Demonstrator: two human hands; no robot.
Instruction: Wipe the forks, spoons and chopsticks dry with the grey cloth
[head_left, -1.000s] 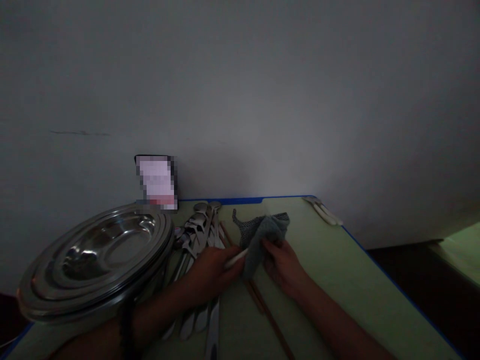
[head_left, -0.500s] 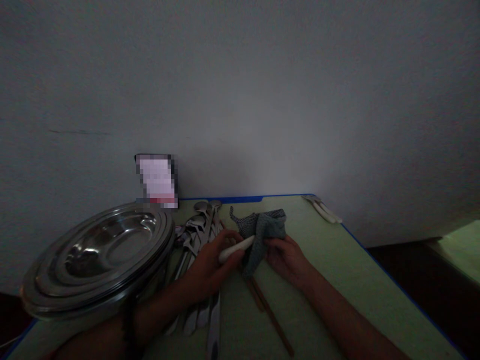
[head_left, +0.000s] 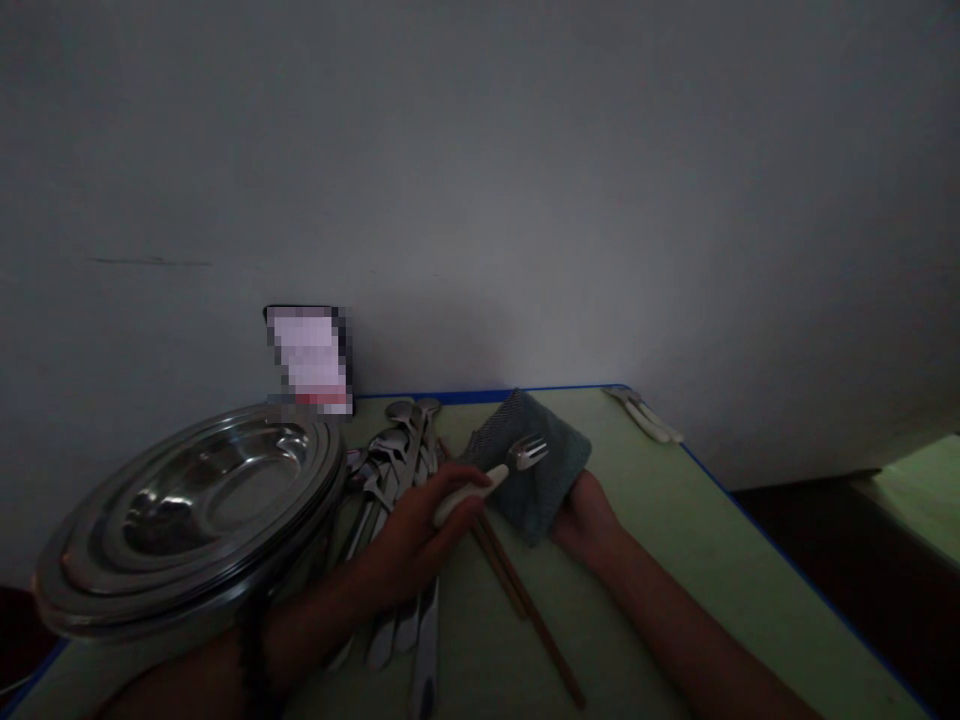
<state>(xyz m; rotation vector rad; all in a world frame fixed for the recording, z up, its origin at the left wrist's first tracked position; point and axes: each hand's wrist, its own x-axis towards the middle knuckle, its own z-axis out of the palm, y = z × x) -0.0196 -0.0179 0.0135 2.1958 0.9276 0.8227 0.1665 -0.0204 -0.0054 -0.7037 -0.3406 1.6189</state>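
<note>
Fingers [head_left: 457,478] of the left hand [head_left: 409,545] were clamped around the handle of a white-handled fork [head_left: 496,474], at the centre of the frame just below the middle. Its steel tines pointed up and to the right, in front of a grey-green cloth [head_left: 536,500]; whether they touched it could not be told. The right hand [head_left: 592,525] was at the cloth's lower right edge, its fingers mostly hidden behind the fabric, so how tightly they were closed could not be told. A dark bracelet [head_left: 255,650] circled the left wrist.

Below the cloth, two brown chopsticks [head_left: 536,630] slanted toward the bottom of the frame, lying close together on the pale green counter [head_left: 720,610]. A pile of steel spoons [head_left: 401,410] and other cutlery lay left of centre, partly covered by the left hand and forearm. Farther out, a stack of steel dishes [head_left: 56,585] filled the lower left. Behind it, a phone [head_left: 311,350] with a blurred-out screen stood upright near the grey wall [head_left: 480,200]. Right of centre, more white-handled cutlery [head_left: 651,420] lay at the counter's far corner, beside the blue edging [head_left: 472,398].
</note>
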